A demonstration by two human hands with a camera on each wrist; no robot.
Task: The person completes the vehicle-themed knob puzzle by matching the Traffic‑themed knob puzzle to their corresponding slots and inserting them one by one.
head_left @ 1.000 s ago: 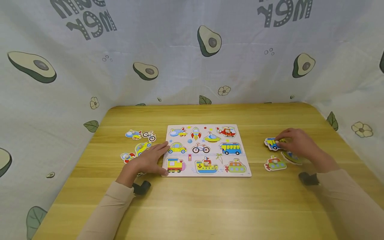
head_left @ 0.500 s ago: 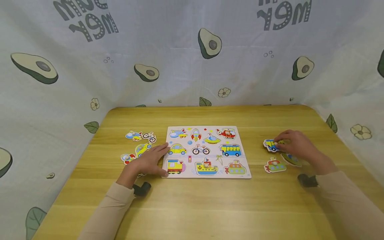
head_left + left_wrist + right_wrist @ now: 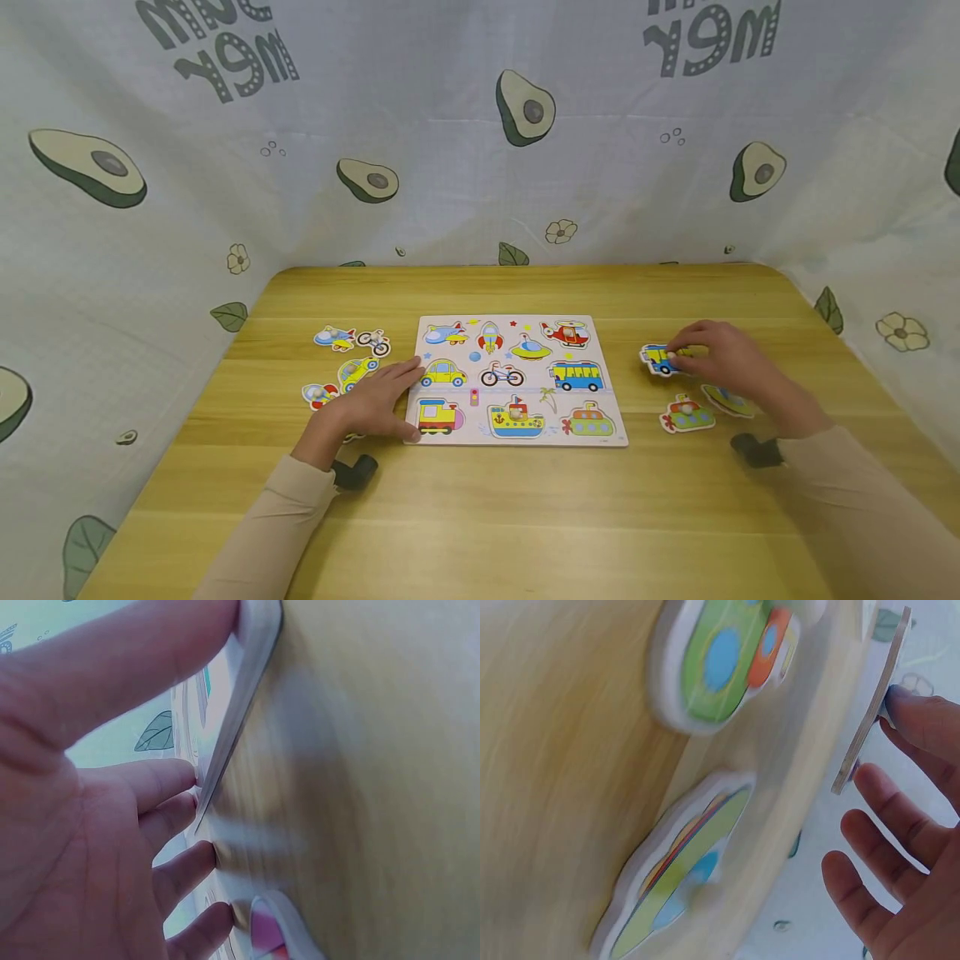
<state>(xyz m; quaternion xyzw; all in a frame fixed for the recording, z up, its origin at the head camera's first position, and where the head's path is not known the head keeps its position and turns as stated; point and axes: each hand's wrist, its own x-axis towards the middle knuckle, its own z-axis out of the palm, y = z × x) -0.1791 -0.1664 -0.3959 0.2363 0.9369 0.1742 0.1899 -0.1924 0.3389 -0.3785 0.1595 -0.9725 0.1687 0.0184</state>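
Observation:
My right hand pinches a blue and yellow bus puzzle piece by its knob; in the right wrist view the piece shows edge-on, lifted off the table. Below that hand lie a green submarine piece and a flying saucer piece. My left hand rests with fingers spread on the left edge of the wooden puzzle board; its thumb lies on the board's edge in the left wrist view. A helicopter and a ship with knobs sit in the board.
Left of the board are an airplane piece, a bicycle piece, a yellow car piece and a rocket piece. Another piece is mostly hidden beneath the left wrist. An avocado-print cloth hangs behind the wooden table.
My right hand has lifted the bus piece and carried it a little left, toward the board. The left hand stays in place on the board's edge.

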